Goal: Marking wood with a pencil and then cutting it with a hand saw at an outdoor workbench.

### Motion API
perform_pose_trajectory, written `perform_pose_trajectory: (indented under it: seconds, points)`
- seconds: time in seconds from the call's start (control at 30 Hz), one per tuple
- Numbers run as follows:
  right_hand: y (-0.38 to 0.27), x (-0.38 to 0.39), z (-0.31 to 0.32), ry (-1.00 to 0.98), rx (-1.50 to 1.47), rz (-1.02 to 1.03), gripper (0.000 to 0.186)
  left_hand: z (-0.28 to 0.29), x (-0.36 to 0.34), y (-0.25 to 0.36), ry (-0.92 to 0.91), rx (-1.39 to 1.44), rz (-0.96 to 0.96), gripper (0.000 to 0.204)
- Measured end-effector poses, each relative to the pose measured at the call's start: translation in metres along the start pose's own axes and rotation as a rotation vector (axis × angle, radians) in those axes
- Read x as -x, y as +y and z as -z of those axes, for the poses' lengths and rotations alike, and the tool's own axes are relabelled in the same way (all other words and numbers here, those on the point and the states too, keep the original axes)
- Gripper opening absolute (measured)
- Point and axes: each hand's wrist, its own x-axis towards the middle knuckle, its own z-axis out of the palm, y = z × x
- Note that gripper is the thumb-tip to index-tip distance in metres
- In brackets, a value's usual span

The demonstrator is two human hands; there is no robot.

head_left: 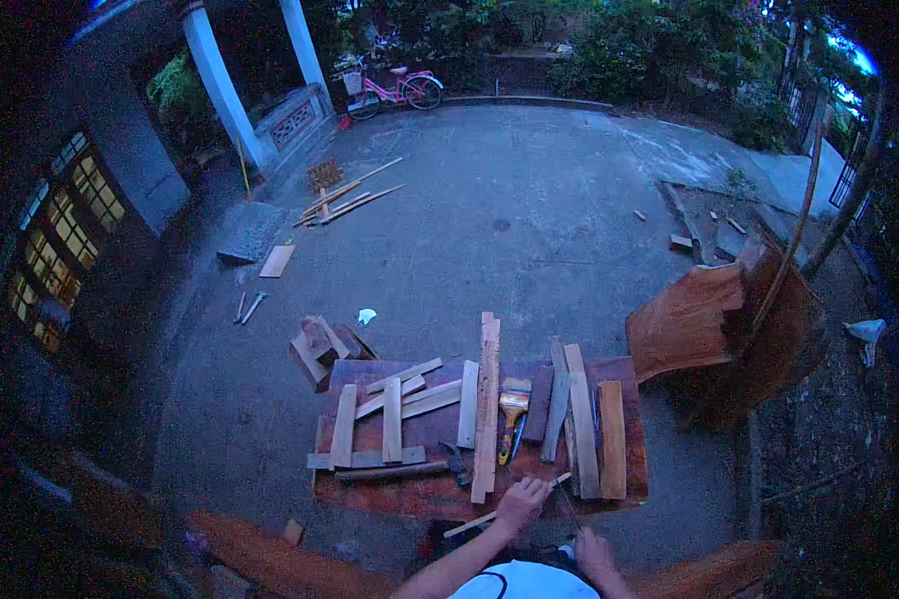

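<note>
My left hand (522, 506) is closed around a thin wooden stick (469, 524), which slants up to the right past my fingers, near the front edge of the table. To its right and closer to me, my right hand (595, 555) is also closed. A thin dark line runs from near the stick's upper end down to the right hand; what that hand holds is too dim to name. On the reddish-brown tabletop (440, 501) just beyond lie a hammer (395, 471), a long jagged-edged board (486, 409) and a wide paintbrush (513, 399) with a yellow handle.
Several wood strips (394, 419) lie at the table's left, and upright-lying boards (611, 439) at its right. Wood blocks (318, 344) sit off the far left corner. A large brown wood slab (684, 319) stands to the right. A pink bicycle (400, 90) is far off.
</note>
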Motion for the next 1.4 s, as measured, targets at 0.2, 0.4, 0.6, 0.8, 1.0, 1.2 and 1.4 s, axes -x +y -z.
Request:
perform_pose_trajectory:
  seconds: [0.2,0.4,0.6,0.8,1.0,1.2,1.4]
  points:
    - [-0.001,0.003,0.012,-0.057,-0.113,-0.047,0.020,0.000,0.002,0.003,0.035,0.013,-0.020,0.021]
    - [0.004,0.033,0.013,0.001,-0.048,0.084,0.022,-0.007,0.002,-0.004,0.057,0.055,-0.030,0.015]
    - [-0.014,0.009,0.003,0.008,-0.022,-0.030,0.023,-0.002,0.004,0.003,-0.029,0.075,-0.019,0.012]
    - [0.015,0.042,-0.010,-0.002,-0.118,-0.047,0.024,0.000,0.010,0.000,-0.019,-0.037,-0.130,0.012]
    - [-0.027,0.004,0.006,-0.075,-0.023,-0.077,0.026,0.008,0.001,0.003,-0.013,0.088,-0.057,0.013]
    - [0.028,0.025,-0.013,-0.016,-0.049,0.064,0.024,0.015,-0.007,0.014,0.037,0.078,-0.028,0.013]
    - [0.009,0.028,-0.003,-0.102,-0.064,-0.077,0.023,0.017,-0.007,0.010,0.060,0.068,-0.091,0.010]
